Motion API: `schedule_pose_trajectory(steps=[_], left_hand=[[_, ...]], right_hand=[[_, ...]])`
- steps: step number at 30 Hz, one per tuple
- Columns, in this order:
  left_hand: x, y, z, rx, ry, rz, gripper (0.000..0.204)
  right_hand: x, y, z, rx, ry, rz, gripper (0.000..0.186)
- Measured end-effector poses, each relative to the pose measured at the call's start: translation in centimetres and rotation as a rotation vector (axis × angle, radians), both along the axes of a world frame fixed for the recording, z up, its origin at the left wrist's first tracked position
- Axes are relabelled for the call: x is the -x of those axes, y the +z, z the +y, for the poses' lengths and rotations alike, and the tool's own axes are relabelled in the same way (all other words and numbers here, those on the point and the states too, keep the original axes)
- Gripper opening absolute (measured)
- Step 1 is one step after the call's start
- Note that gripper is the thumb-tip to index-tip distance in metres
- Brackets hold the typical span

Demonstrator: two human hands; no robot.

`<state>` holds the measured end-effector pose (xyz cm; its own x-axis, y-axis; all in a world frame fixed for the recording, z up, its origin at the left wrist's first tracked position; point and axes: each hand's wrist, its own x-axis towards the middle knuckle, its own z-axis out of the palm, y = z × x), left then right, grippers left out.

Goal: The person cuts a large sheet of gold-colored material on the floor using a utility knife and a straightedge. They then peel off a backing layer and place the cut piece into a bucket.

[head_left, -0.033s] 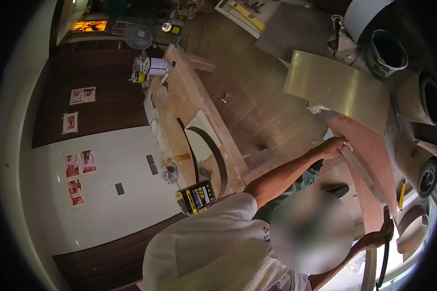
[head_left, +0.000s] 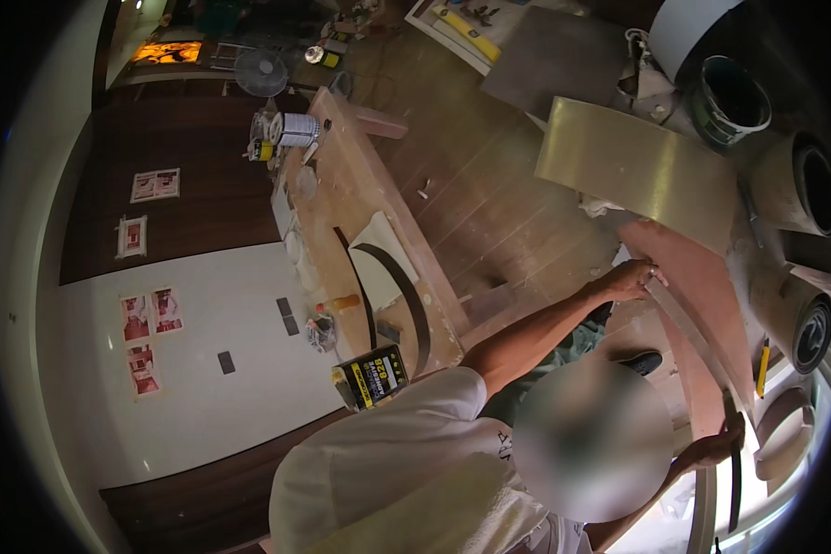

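A long, narrow flexible strip [head_left: 692, 331], greyish on one face and dark on the other, spans between my hands at the right. My left hand [head_left: 632, 279] pinches its upper end, fingers closed. Farther down, my right hand [head_left: 716, 449] grips the strip, and a dark length hangs past it. Behind the strip is a pinkish-brown board [head_left: 702, 277] with a curved edge; whether they touch I cannot tell. Two similar dark curved strips [head_left: 406, 291] lie on the wooden workbench [head_left: 365, 171]. My fingertips are partly hidden.
A rectangular tin [head_left: 371, 377] with a black and yellow label is by the bench's near end. Past the board lie a shiny curved sheet [head_left: 632, 171], a dark bucket [head_left: 729, 100] and rolled sheets [head_left: 799, 185]. A yellow-handled knife [head_left: 764, 367] lies at the right. My shoe [head_left: 639, 362] is beside the board.
The strip's dark free end has swung slightly to the right and straightened beneath my right hand. Both hands keep their hold; the whole view has shifted a little.
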<state>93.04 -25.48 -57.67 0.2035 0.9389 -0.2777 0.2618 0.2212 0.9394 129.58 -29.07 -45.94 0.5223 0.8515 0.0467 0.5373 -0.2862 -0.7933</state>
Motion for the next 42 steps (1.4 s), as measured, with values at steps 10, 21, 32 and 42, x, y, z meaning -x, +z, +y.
schedule_pose_trajectory(steps=[10,21,32,42], left_hand=[[-1.0,1.1,2.1,0.062,0.054,-0.074,0.021],[-0.3,0.7,1.2,-0.035,-0.022,0.082,0.029],[0.3,0.3,-0.4,-0.143,-0.098,0.137,0.031],[-0.4,-0.4,-5.0,-0.062,0.038,0.008,0.036]], right_hand=[[-5.6,-2.8,-0.5,-0.136,-0.07,0.063,0.043],[-1.7,1.7,2.4,-0.296,0.04,0.042,0.008],[-8.9,0.5,0.1,-0.255,-0.165,0.064,0.028],[-13.8,-10.5,-6.9,-0.098,-0.856,1.049,0.073]])
